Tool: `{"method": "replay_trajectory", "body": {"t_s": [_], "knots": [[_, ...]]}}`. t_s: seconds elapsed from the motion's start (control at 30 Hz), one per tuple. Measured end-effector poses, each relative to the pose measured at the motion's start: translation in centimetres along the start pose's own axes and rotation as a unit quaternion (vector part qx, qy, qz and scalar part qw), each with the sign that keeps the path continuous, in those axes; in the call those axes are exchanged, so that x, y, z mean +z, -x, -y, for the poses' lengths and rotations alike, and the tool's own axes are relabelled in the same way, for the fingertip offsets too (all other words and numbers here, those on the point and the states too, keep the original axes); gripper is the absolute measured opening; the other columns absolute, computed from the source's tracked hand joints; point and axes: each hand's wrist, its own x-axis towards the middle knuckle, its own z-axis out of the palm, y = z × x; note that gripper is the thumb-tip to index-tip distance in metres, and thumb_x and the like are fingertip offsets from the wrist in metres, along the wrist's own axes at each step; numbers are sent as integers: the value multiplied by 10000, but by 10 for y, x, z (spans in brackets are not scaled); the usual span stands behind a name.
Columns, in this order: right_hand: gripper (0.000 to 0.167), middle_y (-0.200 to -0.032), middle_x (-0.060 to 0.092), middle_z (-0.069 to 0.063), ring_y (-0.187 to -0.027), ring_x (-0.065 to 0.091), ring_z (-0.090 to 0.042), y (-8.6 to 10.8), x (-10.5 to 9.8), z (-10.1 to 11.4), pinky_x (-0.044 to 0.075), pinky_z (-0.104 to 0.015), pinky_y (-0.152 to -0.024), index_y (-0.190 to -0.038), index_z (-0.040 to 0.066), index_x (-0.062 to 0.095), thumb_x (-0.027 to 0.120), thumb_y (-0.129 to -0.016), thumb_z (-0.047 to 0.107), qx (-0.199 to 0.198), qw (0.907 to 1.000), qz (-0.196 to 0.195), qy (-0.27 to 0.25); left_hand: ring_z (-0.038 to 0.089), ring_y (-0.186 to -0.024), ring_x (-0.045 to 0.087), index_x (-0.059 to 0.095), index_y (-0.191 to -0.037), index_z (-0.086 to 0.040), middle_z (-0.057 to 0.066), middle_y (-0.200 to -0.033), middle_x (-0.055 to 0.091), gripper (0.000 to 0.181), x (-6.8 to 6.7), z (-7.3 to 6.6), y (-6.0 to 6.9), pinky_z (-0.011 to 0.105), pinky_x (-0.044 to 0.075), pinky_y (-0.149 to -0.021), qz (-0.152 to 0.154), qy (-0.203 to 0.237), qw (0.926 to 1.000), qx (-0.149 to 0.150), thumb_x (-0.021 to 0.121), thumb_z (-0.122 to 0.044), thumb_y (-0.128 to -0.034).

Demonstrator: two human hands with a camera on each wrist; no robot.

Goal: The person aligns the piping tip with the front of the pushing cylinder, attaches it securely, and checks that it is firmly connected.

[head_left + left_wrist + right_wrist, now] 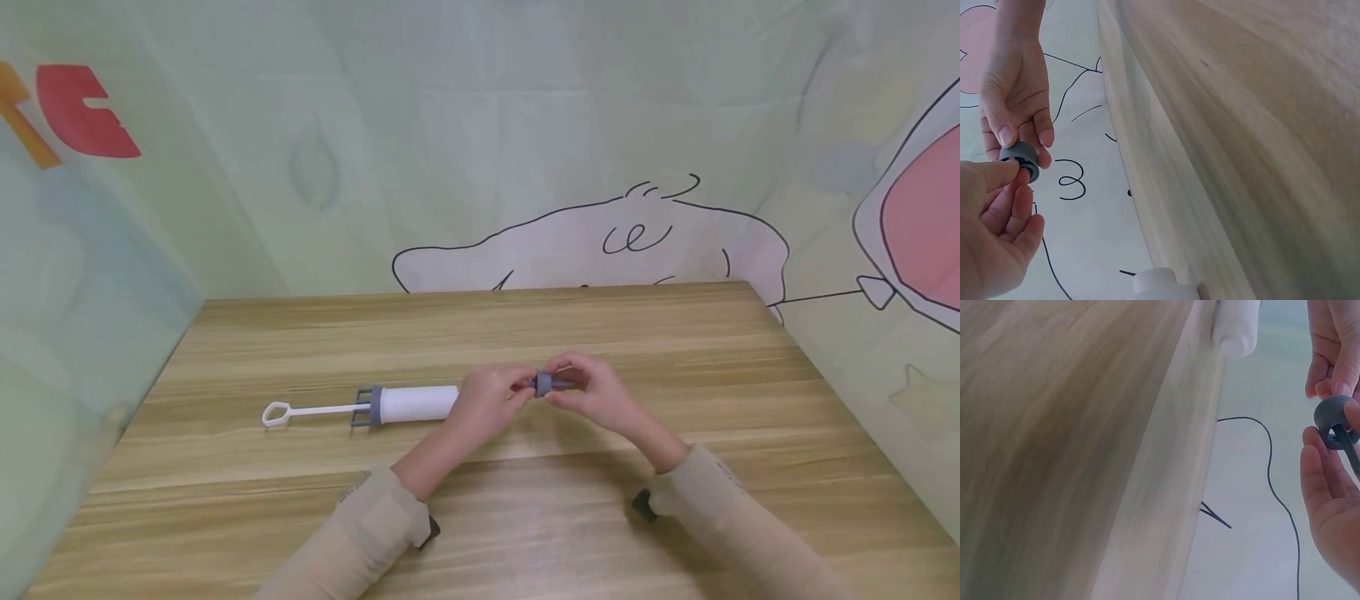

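Note:
Both hands hold a small grey cap with a thin nozzle above the table. My left hand pinches its open, ring-like side; in the left wrist view its thumb and a fingertip are at the rim of the cap. From the other side my right hand grips it by thumb and fingers, with the narrow nozzle pointing into that hand. Left of the hands lies a white syringe-like tube with a grey collar and a white plunger rod; its right end is hidden behind the left hand.
The wooden table ends at a back edge against a printed cloth backdrop. The plunger's looped handle points left. A dark wrist strap part hangs below the right sleeve.

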Motion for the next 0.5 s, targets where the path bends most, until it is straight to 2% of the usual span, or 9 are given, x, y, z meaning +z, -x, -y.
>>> {"method": "replay_trajectory", "body": {"t_s": [0.2,0.33,0.5], "knots": [[263,-993,594,-204,-906,613,-266,-1,2,-2,507,-266,-766,-996,-37,544,642,-752,-28,-141,9998,-114,-129,116,-817,644,651,-994,-89,21,-894,692,194,1,0,1,238,505,-709,-7,351,9992,-197,620,-161,-818],[266,-980,596,-208,-880,618,-248,-1,3,-3,509,-255,-751,-996,-47,542,643,-750,-31,-196,9995,-150,-172,124,-819,639,639,-985,-85,19,-877,691,185,2,0,2,216,492,-678,-8,592,9977,-342,624,-155,-814],[266,-991,585,-213,-910,605,-310,-1,3,-2,507,-254,-758,-999,-53,538,640,-755,-29,-160,9994,-133,-286,111,-819,630,620,-974,-100,1,-867,689,166,2,0,2,173,446,-612,8,927,9939,-591,622,-151,-816]]}}
